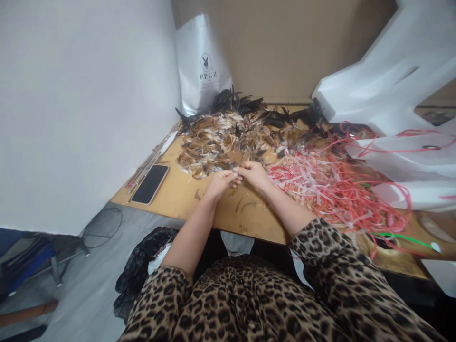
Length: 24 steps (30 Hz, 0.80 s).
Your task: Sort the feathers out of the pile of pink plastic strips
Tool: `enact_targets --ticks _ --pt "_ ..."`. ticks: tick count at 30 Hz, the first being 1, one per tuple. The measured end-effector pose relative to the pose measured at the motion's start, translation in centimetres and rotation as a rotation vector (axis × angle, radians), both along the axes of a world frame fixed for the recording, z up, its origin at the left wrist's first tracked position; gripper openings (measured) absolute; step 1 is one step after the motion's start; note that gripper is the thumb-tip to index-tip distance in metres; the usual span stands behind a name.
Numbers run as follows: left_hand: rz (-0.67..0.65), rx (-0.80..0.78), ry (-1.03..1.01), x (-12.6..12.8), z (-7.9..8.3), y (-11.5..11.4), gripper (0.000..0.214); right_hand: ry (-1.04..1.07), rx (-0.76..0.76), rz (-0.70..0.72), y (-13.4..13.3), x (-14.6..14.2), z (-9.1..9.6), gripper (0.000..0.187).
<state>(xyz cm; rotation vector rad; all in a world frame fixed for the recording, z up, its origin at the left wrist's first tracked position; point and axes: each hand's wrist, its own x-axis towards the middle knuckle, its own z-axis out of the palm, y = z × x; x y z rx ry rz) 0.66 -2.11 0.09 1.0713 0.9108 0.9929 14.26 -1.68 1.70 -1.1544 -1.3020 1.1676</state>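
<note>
Behind one loose heap of brown and black feathers (pixel 210 137) on the tan tabletop (pixel 183 194) stands one silvery bag (pixel 199 90), lettered "PPGZ" below a rabbit-head emblem. Left hand (pixel 223 182) and right hand (pixel 252 174) meet at the heap's near edge, fingertips pinched, contents indiscernible. One phone (pixel 150 184) lies left; tangled pink strips (pixel 335 185), right.
</note>
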Motion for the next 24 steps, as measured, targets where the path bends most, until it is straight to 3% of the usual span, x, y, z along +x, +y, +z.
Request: enact_targets --ticks 11,19,24 --pt "0.097 0.020 0.039 0.1 0.2 0.0 0.021 -0.043 0.067 -0.039 0.1 0.1 0.0 0.034" --pt "0.265 -0.014 -0.166 -0.7 0.0 0.6 0.020 0.014 0.121 -0.340 2.5 2.9 -0.8 0.029" --pt "0.301 -0.011 -0.260 -1.0 -0.6 0.8 0.015 -0.093 0.184 -0.268 2.8 3.3 -1.2 0.023"
